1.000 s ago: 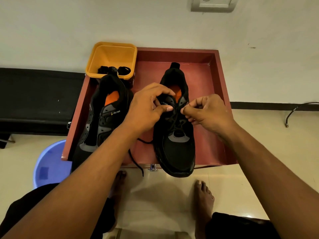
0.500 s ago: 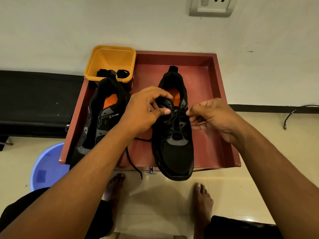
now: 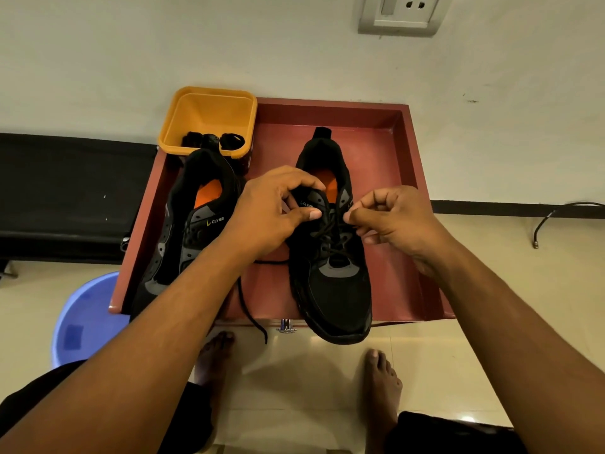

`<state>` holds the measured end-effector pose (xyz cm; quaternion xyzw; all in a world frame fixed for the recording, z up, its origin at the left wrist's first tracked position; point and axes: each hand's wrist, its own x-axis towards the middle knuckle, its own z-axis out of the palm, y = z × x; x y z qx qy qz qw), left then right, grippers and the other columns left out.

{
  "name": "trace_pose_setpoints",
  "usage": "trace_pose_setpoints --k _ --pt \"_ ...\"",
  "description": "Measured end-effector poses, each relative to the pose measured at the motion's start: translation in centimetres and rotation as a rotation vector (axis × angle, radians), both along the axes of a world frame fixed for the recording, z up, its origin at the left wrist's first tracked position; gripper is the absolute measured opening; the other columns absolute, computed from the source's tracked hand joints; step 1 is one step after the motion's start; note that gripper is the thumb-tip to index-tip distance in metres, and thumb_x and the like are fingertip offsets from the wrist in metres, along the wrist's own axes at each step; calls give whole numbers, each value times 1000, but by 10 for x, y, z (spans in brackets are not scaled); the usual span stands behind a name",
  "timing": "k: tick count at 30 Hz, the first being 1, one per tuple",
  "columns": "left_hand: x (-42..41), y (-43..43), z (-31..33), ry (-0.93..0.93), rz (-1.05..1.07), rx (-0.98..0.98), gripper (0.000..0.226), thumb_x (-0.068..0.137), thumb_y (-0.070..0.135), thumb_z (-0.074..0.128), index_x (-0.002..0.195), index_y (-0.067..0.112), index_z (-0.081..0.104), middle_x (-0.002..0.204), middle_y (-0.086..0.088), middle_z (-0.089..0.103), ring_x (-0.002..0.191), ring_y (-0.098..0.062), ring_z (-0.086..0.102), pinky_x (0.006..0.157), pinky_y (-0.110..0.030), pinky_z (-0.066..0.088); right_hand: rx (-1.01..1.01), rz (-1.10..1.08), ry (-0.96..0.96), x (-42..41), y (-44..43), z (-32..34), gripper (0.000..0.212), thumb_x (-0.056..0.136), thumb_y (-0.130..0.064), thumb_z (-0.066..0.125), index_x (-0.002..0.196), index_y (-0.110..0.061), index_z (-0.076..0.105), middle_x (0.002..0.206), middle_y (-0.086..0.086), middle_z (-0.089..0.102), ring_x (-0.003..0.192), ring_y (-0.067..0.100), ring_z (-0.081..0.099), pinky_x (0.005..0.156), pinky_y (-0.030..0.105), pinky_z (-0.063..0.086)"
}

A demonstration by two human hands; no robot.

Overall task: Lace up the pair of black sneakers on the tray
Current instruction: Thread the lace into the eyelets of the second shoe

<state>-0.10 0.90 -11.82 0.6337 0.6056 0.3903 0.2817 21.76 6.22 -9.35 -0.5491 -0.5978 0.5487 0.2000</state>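
Half-laced sneaker: black, on the right half of the tray, heel toward the wall, toe poking past the tray's front edge.
Lace: black, crossed through the lower eyelets; loose end trailing left under the left forearm and hanging over the tray's front edge.
Other sneaker: black with grey panels and an orange insole, on the left half of the tray, apart from the first, partly hidden by the left forearm.
Left hand: over the gap between the two sneakers, fingers curled round the left side of the half-laced sneaker's tongue, thumb tip pressed in against it; grip closed on the shoe.
Right hand: just right of the upper eyelets, knuckles up, other fingers curled under; grip pressed together, thumb and forefinger pinching the lace.
In the way: both hands covering the top eyelets.
Yellow tub: at the tray's far left corner, touching the other sneaker's heel, spare laces bundled inside.
Blue basin: on the floor, left of the tray.
Black bench: along the wall, left.
Wall socket: above the tray.
Cable: on the floor, far right.
Feet: bare, on the floor below the tray.
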Motion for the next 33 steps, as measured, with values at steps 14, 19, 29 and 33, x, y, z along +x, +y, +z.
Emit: trace_pose_setpoints --k 14,19,29,33 --pt "1 -1 1 -15 -3 -29 41 78 8 87 113 24 74 112 13 66 77 -16 66 74 -35 58 182 -125 -19 13 10 2 1 88 -10 77 87 -9 78 82 14 77 76 28 72 65 28 60" --pt "1 -1 1 -27 -15 -40 43 77 6 87 114 24 74 113 13 66 78 -15 65 76 -36 58 171 47 19 3 0 1 5 88 -7 79 91 -10 78 81 4 78 76 22 73 66 31 60" --pt "0 -1 1 -5 -19 -32 43 79 8 87 115 26 73 115 15 65 81 -13 64 77 -30 56 307 117 18 4 2 -1 8 87 -4 80 89 -12 79 80 -1 77 72 10 71 70 25 60" --pt "0 -2 1 -14 -22 -33 43 80 7 86 116 26 73 116 14 64 82 -14 64 78 -30 56 377 59 7 20 17 3 9 86 -5 79 87 -14 79 78 -3 75 70 10 65 68 22 56"
